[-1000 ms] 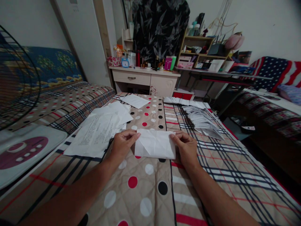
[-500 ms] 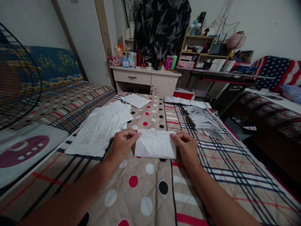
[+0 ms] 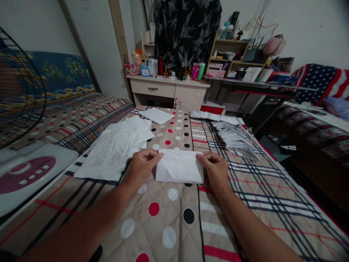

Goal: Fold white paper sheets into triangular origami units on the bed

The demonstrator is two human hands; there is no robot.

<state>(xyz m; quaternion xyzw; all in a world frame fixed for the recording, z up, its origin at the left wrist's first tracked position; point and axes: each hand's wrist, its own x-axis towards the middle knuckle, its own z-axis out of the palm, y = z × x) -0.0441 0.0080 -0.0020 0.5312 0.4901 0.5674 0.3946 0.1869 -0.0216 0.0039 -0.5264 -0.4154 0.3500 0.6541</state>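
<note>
A white folded sheet of paper (image 3: 180, 167) with creases across it is held just above the patterned bedspread (image 3: 174, 214). My left hand (image 3: 144, 163) pinches its upper left corner between thumb and fingers. At the upper right corner, my right hand (image 3: 216, 165) grips it the same way. To the left lies a spread of loose sheets (image 3: 111, 151), the top one printed with text. Farther back is a single white sheet (image 3: 156, 115). On the right rest a fanned stack of folded papers (image 3: 236, 138) and a row of white folded papers (image 3: 215, 117) behind it.
A fan (image 3: 21, 91) stands at the far left, above a white bag (image 3: 35, 174) with a purple print. Beyond the bed are a white dresser (image 3: 163, 91) with bottles and boxes on top, and a desk with shelves (image 3: 237, 58). The bed's right edge drops to the floor.
Both hands keep their pinch on the folded paper, which has barely moved. The whole view has shifted very slightly.
</note>
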